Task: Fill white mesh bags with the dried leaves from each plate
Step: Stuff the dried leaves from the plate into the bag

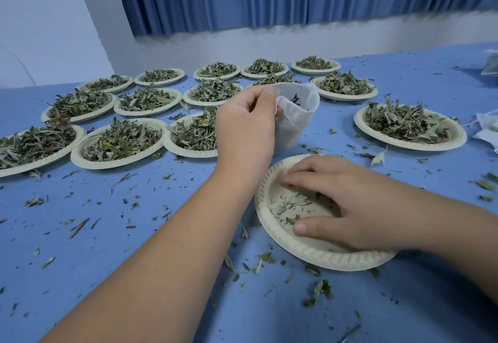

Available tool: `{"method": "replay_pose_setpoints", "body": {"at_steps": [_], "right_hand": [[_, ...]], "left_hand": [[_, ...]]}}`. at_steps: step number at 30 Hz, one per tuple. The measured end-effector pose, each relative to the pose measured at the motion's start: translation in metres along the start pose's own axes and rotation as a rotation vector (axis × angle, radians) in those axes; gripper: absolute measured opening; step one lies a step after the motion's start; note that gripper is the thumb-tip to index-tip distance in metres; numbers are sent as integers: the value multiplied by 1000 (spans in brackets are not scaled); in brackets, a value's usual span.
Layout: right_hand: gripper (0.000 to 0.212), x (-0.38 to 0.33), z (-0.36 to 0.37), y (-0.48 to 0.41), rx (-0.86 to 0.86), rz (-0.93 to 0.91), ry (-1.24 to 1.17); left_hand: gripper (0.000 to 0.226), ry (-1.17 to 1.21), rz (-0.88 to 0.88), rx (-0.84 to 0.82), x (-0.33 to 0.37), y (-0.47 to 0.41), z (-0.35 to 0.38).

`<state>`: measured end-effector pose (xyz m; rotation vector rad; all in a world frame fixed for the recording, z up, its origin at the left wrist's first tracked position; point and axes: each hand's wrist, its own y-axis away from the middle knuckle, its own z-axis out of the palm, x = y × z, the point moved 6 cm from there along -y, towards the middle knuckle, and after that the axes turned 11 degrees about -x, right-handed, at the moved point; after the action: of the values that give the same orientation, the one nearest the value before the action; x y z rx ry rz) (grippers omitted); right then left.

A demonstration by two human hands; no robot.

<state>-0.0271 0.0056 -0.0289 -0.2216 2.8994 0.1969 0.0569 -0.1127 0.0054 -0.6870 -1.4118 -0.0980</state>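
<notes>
Your left hand (245, 124) pinched the rim of the small white mesh bag (296, 119) between thumb and fingers. It held the bag upright above the blue cloth-covered table (129, 248), long axis near vertical, mouth gaping upward and a little toward you. Your right hand (350, 202) lay spread in the pale round paper plate (310, 257) just in front of you, fingers stretched flat and thumb by the near wall, gripping nothing that could be seen; whether scraps sat under the palm could not be told. The last few dried green leaves (289, 205) lay in the plate's left half, in the crook between those fingers and the thumb. That put the right hand nearest them by far, with the bag's mouth beyond the plate's far rim, above and slightly left. The coming move looked like a rake and pinch, then a lift forward and up into that opening. The other paper plates (116, 164) behind were heaped with leaves.
</notes>
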Motion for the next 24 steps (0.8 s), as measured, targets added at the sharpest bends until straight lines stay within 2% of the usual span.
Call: {"method": "replay_pose_setpoints", "body": {"at_steps": [8, 12, 16, 20, 24], "right_hand": [[32, -7, -5, 1, 69, -113, -79], [35, -11, -11, 6, 106, -165, -133], [40, -25, -5, 2, 23, -249, -61], [26, -17, -7, 7, -14, -226, -21], [13, -4, -16, 15, 36, -187, -66]], "left_hand": [[25, -29, 6, -12, -1, -1, 0], [27, -26, 8, -18, -1, -1, 0], [27, -42, 2, -17, 0, -1, -1], [27, -36, -7, -19, -1, 0, -2], [27, -43, -13, -19, 0, 0, -2]]}}
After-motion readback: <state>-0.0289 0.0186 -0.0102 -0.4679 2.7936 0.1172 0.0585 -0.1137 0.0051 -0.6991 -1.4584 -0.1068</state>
